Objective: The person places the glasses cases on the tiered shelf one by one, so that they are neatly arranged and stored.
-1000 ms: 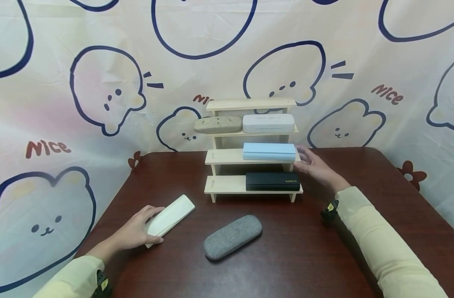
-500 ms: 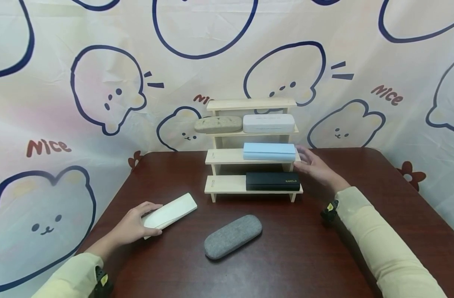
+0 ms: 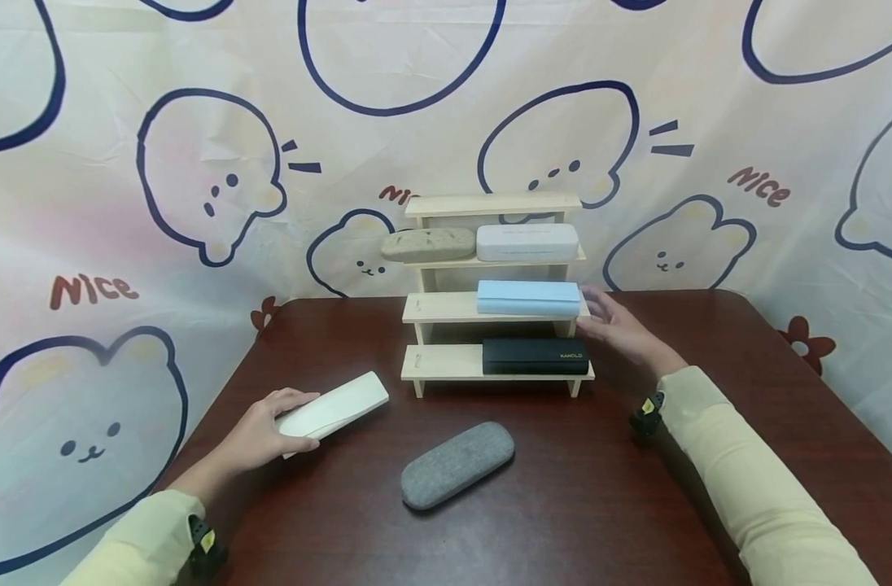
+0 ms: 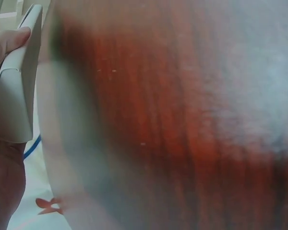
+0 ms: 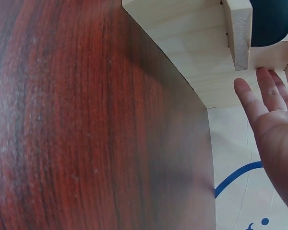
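Observation:
My left hand (image 3: 255, 433) grips a white glasses case (image 3: 336, 411) by its near end, thumb on one side and fingers on the other. In the left wrist view, the thumb lies on the case (image 4: 14, 103), whose flap edge shows. At the right side of a stepped wooden rack (image 3: 440, 308), my right hand (image 3: 622, 332) reaches to the end of the shelf bearing a light blue glasses case (image 3: 529, 299). The right wrist view shows its fingers (image 5: 269, 91) fairly straight against the rack's wood. A grey felt glasses case (image 3: 456, 468) lies on the table between the hands.
A black glasses case (image 3: 535, 356) sits on the rack's lowest shelf. Higher up, a speckled beige case (image 3: 427, 244) and a white rounded case (image 3: 526, 242) stand side by side. The dark wooden table (image 3: 600, 505) ends at a cartoon-printed cloth (image 3: 431, 146).
My left hand has moved slightly away from me with the white glasses case, turning it so it points more to the right. The right hand and the rack have not moved.

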Motion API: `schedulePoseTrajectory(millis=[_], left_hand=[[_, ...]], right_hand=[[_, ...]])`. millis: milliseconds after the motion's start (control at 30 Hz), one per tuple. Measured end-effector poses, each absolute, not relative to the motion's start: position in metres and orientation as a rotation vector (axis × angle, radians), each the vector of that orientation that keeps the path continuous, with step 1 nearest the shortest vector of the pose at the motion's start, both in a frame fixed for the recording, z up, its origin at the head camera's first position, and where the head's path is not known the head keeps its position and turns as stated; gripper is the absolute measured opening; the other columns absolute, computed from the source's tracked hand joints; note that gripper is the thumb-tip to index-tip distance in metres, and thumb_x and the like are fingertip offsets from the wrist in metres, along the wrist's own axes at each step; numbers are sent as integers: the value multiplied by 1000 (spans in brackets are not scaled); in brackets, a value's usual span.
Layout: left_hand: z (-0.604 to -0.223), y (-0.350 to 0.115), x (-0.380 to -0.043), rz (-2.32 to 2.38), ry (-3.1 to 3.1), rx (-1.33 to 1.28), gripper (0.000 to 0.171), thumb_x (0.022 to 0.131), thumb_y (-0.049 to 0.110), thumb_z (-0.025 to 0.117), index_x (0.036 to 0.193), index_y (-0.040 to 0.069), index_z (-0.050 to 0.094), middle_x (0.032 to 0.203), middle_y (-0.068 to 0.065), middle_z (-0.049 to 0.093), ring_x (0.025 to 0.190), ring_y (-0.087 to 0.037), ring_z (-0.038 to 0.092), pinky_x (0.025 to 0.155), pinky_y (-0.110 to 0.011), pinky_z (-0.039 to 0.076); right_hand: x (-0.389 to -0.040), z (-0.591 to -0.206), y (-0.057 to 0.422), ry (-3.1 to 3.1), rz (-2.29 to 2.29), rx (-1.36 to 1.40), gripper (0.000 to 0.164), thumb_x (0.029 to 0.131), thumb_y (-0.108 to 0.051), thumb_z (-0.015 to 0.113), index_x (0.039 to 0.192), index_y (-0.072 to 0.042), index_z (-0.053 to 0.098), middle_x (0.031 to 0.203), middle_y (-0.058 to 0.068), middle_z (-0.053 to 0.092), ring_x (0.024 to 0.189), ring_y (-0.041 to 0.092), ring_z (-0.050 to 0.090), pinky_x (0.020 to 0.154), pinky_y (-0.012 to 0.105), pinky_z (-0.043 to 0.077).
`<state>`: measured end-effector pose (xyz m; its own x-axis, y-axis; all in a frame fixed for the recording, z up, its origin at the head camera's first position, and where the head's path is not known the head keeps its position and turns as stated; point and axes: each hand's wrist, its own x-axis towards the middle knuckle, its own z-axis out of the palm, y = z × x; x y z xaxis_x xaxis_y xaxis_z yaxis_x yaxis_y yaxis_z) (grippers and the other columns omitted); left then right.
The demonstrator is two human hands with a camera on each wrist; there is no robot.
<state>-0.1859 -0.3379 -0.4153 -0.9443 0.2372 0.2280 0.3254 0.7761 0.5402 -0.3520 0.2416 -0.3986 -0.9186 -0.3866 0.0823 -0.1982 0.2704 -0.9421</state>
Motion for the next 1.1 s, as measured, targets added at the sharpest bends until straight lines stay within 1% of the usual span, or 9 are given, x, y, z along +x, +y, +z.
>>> schedulePoseTrajectory(millis=[233,433,533,700,900,1100], left_hand=[[-403,-335,-190,-1032,-2822,-384,67,71,25,88,129,6,62,120,-11,62,99,-26,53,77,-40,45],[-394,-333,-195,-1083,-2806,-364,67,72,24,88,131,9,61,125,-12,60,104,-28,53,80,-41,45],[-389,-333,-198,-1108,-2809,-355,67,74,25,87,134,11,60,130,-13,57,108,-30,52,82,-43,45],[-378,-331,-202,-1117,-2821,-328,69,75,30,85,137,14,57,136,-14,53,112,-32,49,84,-46,44],[-370,-327,-209,-1106,-2804,-362,72,75,31,85,138,12,56,138,-15,52,112,-33,49,86,-49,45],[-360,-317,-218,-1115,-2806,-375,70,74,34,85,135,14,58,137,-13,52,110,-31,50,85,-47,45]], right_hand=[[-351,-398,241,2369,-1706,-565,78,94,-34,64,156,-23,17,158,13,22,141,37,26,105,57,33],[-350,-396,240,2352,-1734,-555,76,95,-32,65,155,-23,20,158,11,23,141,35,27,105,56,34],[-350,-396,240,2343,-1752,-544,74,94,-32,65,154,-23,22,157,10,24,141,35,27,105,56,34],[-350,-397,240,2339,-1750,-540,74,94,-32,65,154,-23,21,157,11,24,141,35,27,105,57,33],[-351,-399,242,2359,-1723,-538,77,93,-36,65,155,-24,19,158,11,23,141,36,27,105,57,33],[-352,-399,241,2363,-1732,-516,78,90,-40,68,153,-26,23,157,7,26,140,34,28,104,58,34]])
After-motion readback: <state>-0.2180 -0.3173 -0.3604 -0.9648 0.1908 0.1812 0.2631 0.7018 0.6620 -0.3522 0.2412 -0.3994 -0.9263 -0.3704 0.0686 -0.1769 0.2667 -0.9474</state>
